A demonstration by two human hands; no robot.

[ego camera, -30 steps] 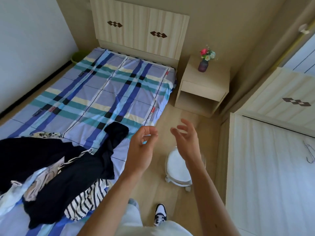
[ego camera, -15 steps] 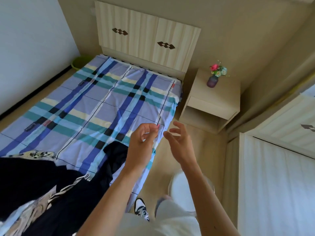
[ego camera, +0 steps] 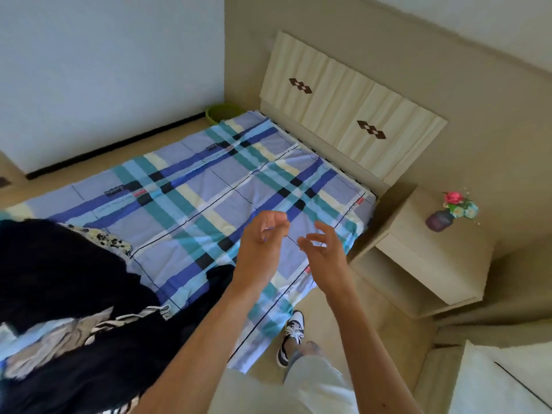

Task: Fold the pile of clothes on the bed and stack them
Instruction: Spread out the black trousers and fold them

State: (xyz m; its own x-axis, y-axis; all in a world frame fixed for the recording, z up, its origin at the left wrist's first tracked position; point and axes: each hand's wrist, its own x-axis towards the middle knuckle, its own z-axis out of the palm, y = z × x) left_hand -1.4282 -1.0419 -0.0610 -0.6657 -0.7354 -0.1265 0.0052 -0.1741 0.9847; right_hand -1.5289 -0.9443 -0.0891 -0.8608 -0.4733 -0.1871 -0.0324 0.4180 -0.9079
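1. We hold both bare hands raised over the near side of the bed (ego camera: 363, 209), side by side with a gap between them, and neither touches any fabric.
2. Our left hand (ego camera: 263, 246) is loosely cupped. The fingers curve toward the thumb without meeting it, and there is nothing in the grasp.
3. Our right hand (ego camera: 325, 252) has its fingers spread and slightly bent, palm turned toward the left hand, and it is also empty.
4. The pile of clothes (ego camera: 74, 309) lies unfolded on the bed at the left of the view. It is mostly black garments, with a black-and-white striped piece (ego camera: 119, 319), a pale grey piece (ego camera: 59, 333) and a floral-print cloth (ego camera: 110, 239) at its far edge. One black fold reaches almost to our left forearm.
5. A plaid sheet (ego camera: 209, 198) in blue, teal and cream covers the mattress and hangs over the near edge toward the floor.
6. A cream headboard (ego camera: 343, 109) with two brown diamond motifs stands at the bed's far end.
7. A nightstand (ego camera: 418, 264) just beside the bed carries a purple vase (ego camera: 439, 220) of flowers (ego camera: 458, 201).
8. A green basin (ego camera: 222, 112) sits in the far corner, and a black-and-white sneaker (ego camera: 291, 336) stands on the floor by the hanging sheet.
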